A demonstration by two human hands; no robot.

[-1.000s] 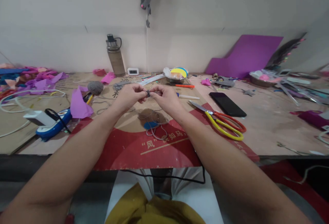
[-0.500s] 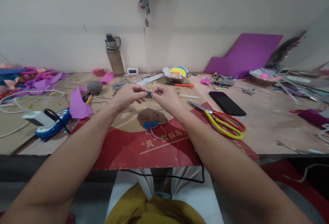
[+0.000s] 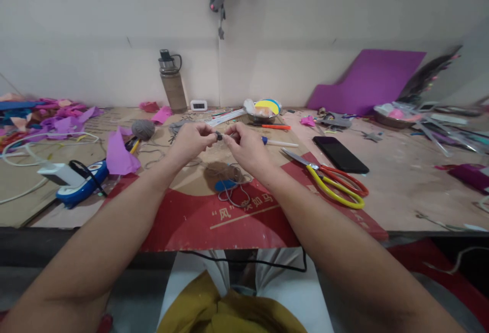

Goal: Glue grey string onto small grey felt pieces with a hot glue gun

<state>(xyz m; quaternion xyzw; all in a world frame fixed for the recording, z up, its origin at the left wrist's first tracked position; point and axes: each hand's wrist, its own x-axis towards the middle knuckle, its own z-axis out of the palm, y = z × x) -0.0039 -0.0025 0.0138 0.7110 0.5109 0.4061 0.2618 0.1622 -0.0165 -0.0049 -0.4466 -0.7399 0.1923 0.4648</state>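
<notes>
My left hand [image 3: 194,142] and my right hand [image 3: 243,143] meet over the middle of the table, fingertips pinched together. Between them is a small dark grey-blue piece [image 3: 219,136], too small to make out; it looks like knotted yarn or felt. Both hands grip it from opposite sides. Below them, loose grey yarn [image 3: 240,201] lies in loops around a blue oval piece [image 3: 225,185] on the red and tan cardboard [image 3: 175,226]. A ball of grey yarn [image 3: 143,130] rests to the left of my left hand.
Scissors [image 3: 324,177] with red and yellow handles and a black phone [image 3: 340,154] lie to the right. A water bottle [image 3: 172,82] stands by the wall. At left are a blue power strip [image 3: 82,190] and purple felt [image 3: 120,154]. A purple sheet [image 3: 367,81] leans at the back.
My fingers have shifted slightly around the small piece, which now shows darker, with less blue visible. The whole view has moved a little, so the table things appear slightly further right.
</notes>
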